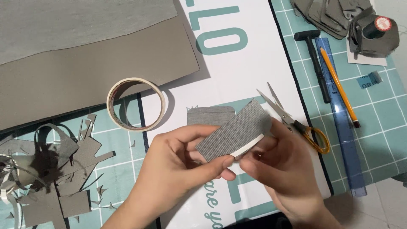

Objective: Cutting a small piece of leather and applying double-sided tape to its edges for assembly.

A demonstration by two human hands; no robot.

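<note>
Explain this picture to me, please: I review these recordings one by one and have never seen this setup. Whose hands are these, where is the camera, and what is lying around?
There is no machine here: a person works with two bare hands, filmed by a camera worn on the head, looking down. The left hand and right hand together pinch a small grey fabric-covered card with a white strip along its lower edge. Behind it lies a similar grey piece on a white printed sheet. Also on the teal cutting mat: a roll of tape, scissors with orange handles, a blue ruler, a pencil, a black-handled tool, large grey sheets and grey offcuts.
</note>
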